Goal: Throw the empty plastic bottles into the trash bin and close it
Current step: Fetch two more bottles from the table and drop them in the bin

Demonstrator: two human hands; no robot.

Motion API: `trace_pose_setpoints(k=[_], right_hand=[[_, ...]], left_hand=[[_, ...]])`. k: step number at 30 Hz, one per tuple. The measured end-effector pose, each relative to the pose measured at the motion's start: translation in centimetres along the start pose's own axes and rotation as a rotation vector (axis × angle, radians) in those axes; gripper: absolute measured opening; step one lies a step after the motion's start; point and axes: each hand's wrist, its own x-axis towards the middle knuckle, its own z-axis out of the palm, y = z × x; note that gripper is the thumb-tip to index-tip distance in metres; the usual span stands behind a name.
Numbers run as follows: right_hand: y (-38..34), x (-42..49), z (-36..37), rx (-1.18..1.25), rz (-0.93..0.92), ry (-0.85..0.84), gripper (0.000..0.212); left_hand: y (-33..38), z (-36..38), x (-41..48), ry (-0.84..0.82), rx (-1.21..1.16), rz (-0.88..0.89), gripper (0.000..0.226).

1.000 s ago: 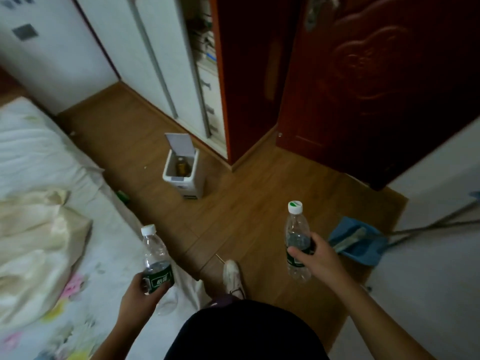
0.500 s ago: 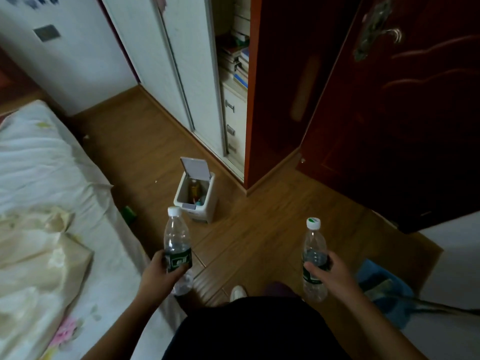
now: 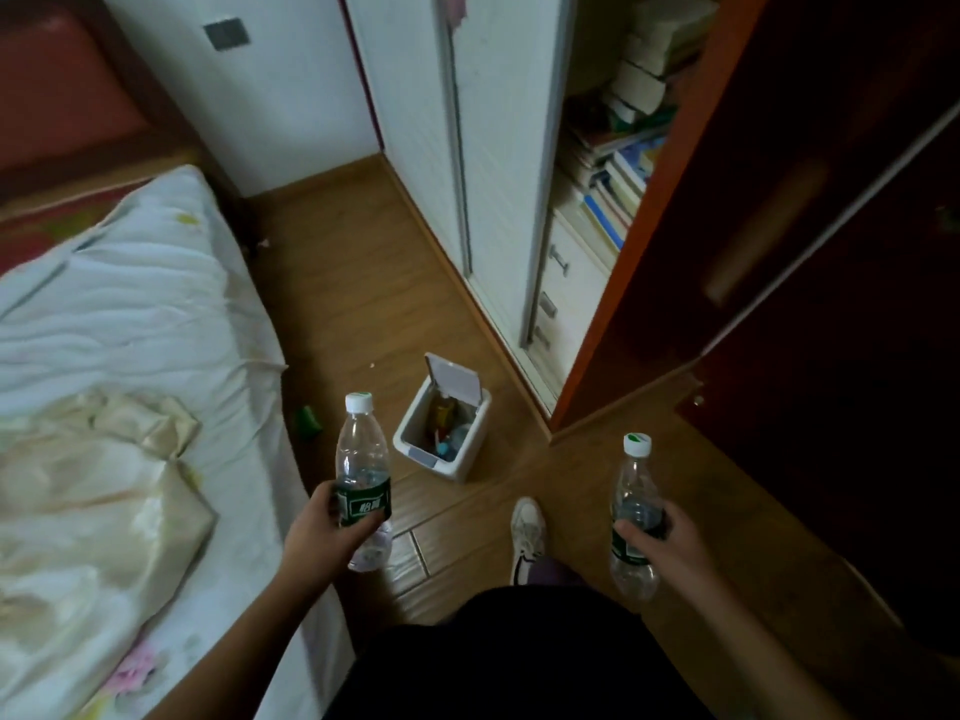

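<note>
Two bottles are carried upright, caps up, one in each grip. The left hand (image 3: 324, 537) is wrapped around the green label of the left bottle (image 3: 362, 475), fingers pressed closed on it; the right hand (image 3: 662, 545) is likewise closed on the right bottle (image 3: 631, 517) at its label. The trash bin (image 3: 470, 459) is found on the floor ahead, its lid (image 3: 453, 377) tipped up at the far side and the mouth exposed, with some rubbish already seen inside. From the left grip the bin lies just ahead and slightly to the right, near the bottle's shoulder; from the right grip it sits well off to the left and ahead. The left hand is judged the nearer, so its bottle looks best placed to go first, tipped from upright to be dropped through the opening. The lid is not yet shut.
</note>
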Motion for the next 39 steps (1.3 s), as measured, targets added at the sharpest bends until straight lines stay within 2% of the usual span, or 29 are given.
trace_pose_setpoints(k=[2,10,15,18,28,34,39], right_hand=[[-3.9,2.8,0.8,-0.026,-0.026,-0.059,0.037],[-16.1,11.4,6.4,-0.298,-0.168,-0.297,0.046],[-20.2,14.0,10.6,-0.457,-0.236,-0.365,0.050],[-21.7,15.0,13.1,-0.518,-0.223,-0.390,0.054],[-20.9,22.9,22.3,-0.504,-0.135,-0.379,0.056],[-15.9,32.4,28.5,-0.430,-0.071,-0.307,0.058],[-11.5,38.4,31.2,-0.378,-0.121,-0.242,0.063]], left_hand=[[0.1,-0.3,0.9,0.043,0.001,-0.068,0.061],[0.3,-2.1,3.5,0.192,-0.005,-0.240,0.051],[0.1,-3.3,6.2,0.204,-0.023,-0.284,0.054],[-0.1,-3.7,8.7,0.141,-0.056,-0.271,0.063],[-4.4,-1.0,21.5,-0.099,-0.068,-0.275,0.059],[-8.1,7.1,31.8,-0.135,-0.118,-0.250,0.069],[-10.7,15.1,37.7,-0.095,-0.048,-0.178,0.063]])
